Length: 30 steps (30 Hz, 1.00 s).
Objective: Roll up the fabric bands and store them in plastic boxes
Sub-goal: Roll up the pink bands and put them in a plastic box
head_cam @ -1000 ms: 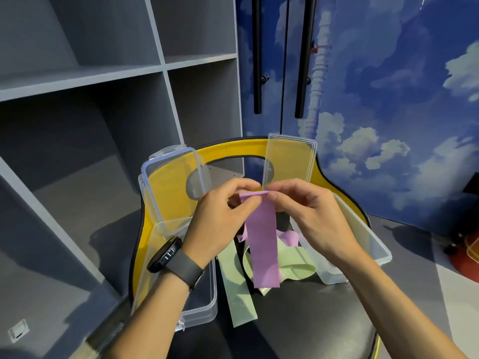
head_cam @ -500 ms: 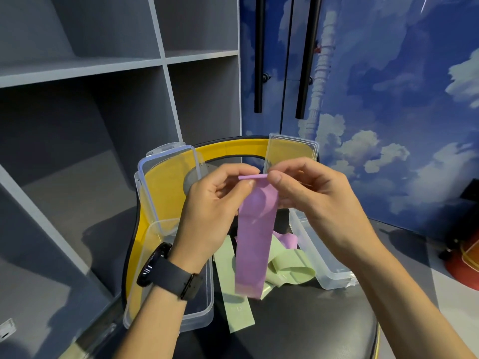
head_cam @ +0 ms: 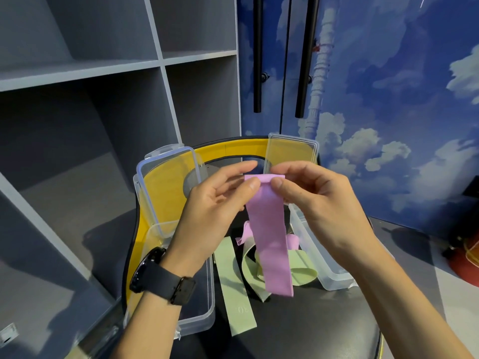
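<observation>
Left hand (head_cam: 215, 211) and right hand (head_cam: 318, 203) pinch the pink band (head_cam: 269, 229) by its folded top edge; below the grip it hangs free between 2 open plastic boxes (head_cam: 324, 257).

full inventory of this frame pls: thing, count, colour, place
purple band: 1, held up centre, hanging
second purple band: 1, on seat behind it
green bands: at least 2, on seat
plastic boxes: 2, clear, left and right of bands, lids open
chair: 1, black seat, yellow back
shelf unit: 1, grey, left
cabinet doors: sky print, black handles
watch: 1, black, left wrist
left hand, right hand: both pinch the held band's top edge
</observation>
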### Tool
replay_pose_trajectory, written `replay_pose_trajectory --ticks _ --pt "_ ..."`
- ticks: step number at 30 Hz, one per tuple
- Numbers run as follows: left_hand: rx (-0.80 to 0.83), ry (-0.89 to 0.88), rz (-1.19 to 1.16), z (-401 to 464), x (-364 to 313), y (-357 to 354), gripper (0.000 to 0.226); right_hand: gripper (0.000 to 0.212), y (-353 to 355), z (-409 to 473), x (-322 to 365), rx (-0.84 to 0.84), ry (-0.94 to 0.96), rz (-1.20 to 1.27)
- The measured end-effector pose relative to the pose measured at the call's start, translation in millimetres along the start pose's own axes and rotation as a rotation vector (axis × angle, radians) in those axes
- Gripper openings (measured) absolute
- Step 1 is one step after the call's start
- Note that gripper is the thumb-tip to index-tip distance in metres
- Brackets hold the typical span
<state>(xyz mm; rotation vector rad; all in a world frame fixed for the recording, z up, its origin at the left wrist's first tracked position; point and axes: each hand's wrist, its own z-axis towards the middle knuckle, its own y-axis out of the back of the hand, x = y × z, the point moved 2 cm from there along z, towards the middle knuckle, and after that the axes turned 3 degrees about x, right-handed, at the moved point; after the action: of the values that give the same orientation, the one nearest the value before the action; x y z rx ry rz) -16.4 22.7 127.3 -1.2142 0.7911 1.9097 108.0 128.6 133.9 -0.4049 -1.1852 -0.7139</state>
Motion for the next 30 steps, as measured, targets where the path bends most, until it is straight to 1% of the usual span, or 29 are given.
replay_pose_trajectory --ticks 4,8,10,12,17,20,26,30 --pt "-0.041 0.000 0.038 2.8 4.5 -1.3 0.022 0.012 -0.7 -0.2 0.2 0.035 0.003 -0.005" --pt "-0.078 -0.052 0.090 3.4 3.6 -0.8 0.018 0.014 -0.7 -0.1 -2.6 0.041 -0.033 0.019" --pt "-0.084 -0.068 0.114 3.7 3.0 -0.7 0.019 0.018 -1.4 0.3 -4.2 0.048 -0.085 0.081" --pt "-0.080 -0.069 0.132 3.5 3.5 -1.3 0.019 0.016 -1.8 1.0 -5.0 0.056 -0.119 0.147" --pt "-0.039 -0.021 0.066 1.0 4.8 -4.2 0.023 0.008 1.9 1.2 -7.6 0.048 -0.089 0.081" --pt "0.012 0.017 -0.025 -0.6 5.0 -4.1 0.024 0.008 2.4 -0.2 -6.6 0.051 -0.082 0.121" --pt "-0.051 0.051 -0.008 0.9 7.8 -6.3 0.019 0.014 2.2 -2.4 -4.3 0.053 -0.064 0.090" --pt "-0.050 0.036 0.012 0.7 8.7 -6.0 0.019 0.019 4.5 -3.3 -6.8 0.061 -0.149 0.130"
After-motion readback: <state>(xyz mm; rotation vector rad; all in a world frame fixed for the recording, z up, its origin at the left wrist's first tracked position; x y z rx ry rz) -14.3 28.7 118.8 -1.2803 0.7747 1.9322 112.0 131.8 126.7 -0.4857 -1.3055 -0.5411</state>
